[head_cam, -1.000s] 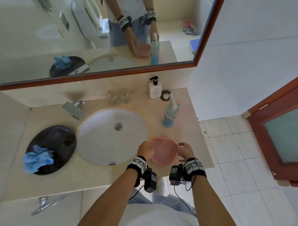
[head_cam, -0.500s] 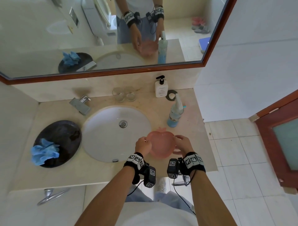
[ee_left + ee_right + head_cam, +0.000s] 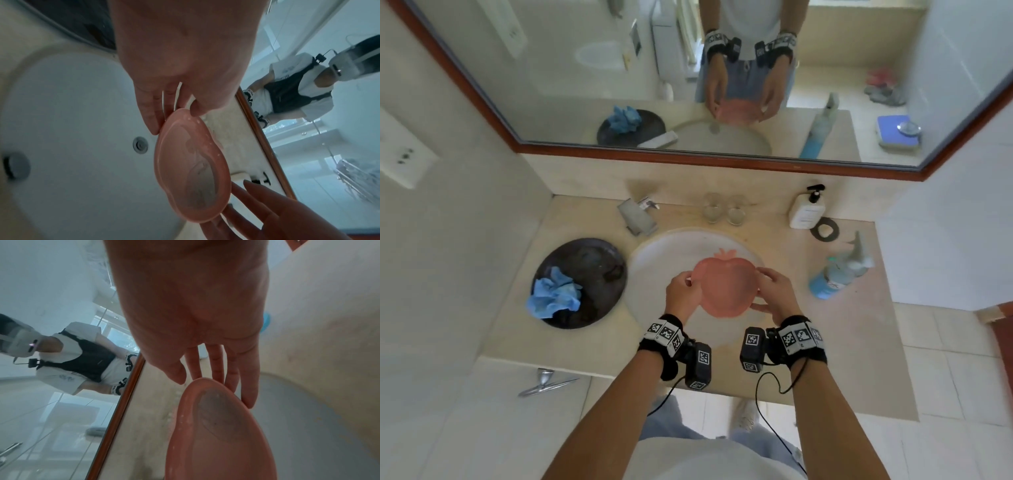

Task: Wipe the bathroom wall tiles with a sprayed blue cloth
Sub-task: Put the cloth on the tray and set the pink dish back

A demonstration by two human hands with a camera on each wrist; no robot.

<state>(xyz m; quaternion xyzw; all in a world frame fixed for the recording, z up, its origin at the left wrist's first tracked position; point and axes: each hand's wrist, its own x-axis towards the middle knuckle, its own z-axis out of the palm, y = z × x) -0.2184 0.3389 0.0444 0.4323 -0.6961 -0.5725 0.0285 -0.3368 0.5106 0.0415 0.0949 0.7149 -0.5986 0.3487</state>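
Note:
The crumpled blue cloth lies on a dark round plate left of the sink, untouched. A spray bottle with blue liquid stands on the counter to the right. Both hands hold a pink apple-shaped dish above the white sink basin. My left hand pinches its left rim. My right hand holds the right rim, fingers underneath. Pale wall tiles rise on the right.
A faucet, two glasses and a white pump bottle line the back of the beige counter. A wood-framed mirror hangs above. A dark ring lies by the pump bottle.
Both hands have lifted the pink dish off the counter right of the sink and carried it left and away, over the basin. The cloth and spray bottle have not moved.

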